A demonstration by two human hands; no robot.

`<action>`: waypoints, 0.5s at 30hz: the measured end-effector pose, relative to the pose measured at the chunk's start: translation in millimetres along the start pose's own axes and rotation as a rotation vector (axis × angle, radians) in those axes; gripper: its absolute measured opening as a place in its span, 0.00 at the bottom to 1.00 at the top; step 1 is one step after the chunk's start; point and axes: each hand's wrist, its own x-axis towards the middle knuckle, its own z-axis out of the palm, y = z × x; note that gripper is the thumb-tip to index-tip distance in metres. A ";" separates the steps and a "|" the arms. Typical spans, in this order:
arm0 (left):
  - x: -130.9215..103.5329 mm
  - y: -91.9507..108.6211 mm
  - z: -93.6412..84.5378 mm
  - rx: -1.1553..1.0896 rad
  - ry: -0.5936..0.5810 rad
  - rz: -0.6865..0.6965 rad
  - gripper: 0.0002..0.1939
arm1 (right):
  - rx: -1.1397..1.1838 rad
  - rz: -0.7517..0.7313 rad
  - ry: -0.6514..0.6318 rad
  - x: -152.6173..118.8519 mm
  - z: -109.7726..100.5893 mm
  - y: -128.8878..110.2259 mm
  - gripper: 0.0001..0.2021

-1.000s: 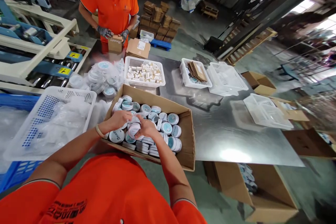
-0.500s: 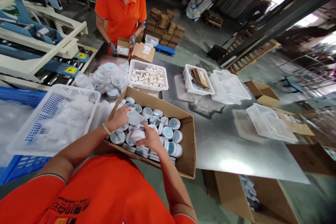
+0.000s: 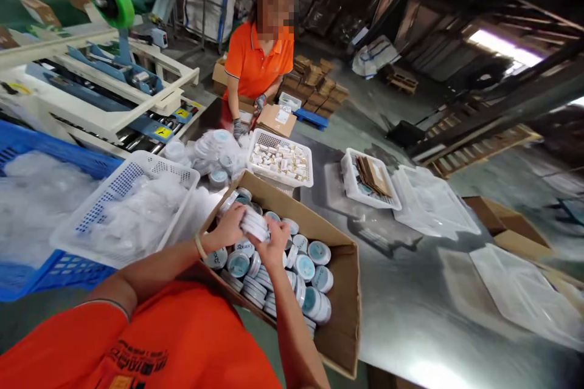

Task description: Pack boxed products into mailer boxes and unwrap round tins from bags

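A cardboard box (image 3: 340, 316) full of round white tins, some with pale blue lids, stands at the table's near edge. Above its left part, a short stack of white tins (image 3: 254, 223) is held between both hands. My left hand (image 3: 229, 230) grips the stack's left end, fingers closed on it. On the right end my right hand (image 3: 274, 244) has its fingers wrapped round the same stack. Loose tins (image 3: 238, 264) lie below the hands, several with lids facing up.
A white basket of plastic bags (image 3: 137, 213) is at left, beside a blue crate (image 3: 95, 273). Behind the box are bagged tins (image 3: 219, 149) and a basket of small bottles (image 3: 280, 161). Another basket (image 3: 369, 185) stands right. A gloved person (image 3: 260, 61) handles cardboard across the table.
The view has shifted, so the scene sits lower and further right. Both hands have come together on a stack of tins; the clear plastic between them earlier no longer shows.
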 end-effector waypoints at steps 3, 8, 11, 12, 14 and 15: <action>-7.4 13.5 3.0 -0.005 -0.030 -0.073 0.35 | -0.334 -0.087 -0.139 2.6 3.6 -9.4 0.19; 4.4 24.4 -21.1 -0.062 0.015 0.009 0.37 | -0.434 -0.281 0.046 19.2 0.7 -19.8 0.20; 32.6 9.6 -69.7 -0.090 0.120 0.020 0.38 | -0.206 -0.428 0.455 28.3 -19.7 -9.2 0.21; 44.9 3.1 -88.9 -0.097 0.153 0.030 0.37 | -0.134 -0.432 0.573 28.9 -26.7 -4.7 0.20; 74.7 -8.3 -124.9 -0.085 0.200 0.075 0.35 | -0.019 -0.397 0.681 25.5 -35.3 2.8 0.16; 92.6 -12.2 -139.7 -0.059 0.214 0.103 0.34 | 0.026 -0.375 0.669 21.8 -35.6 5.3 0.15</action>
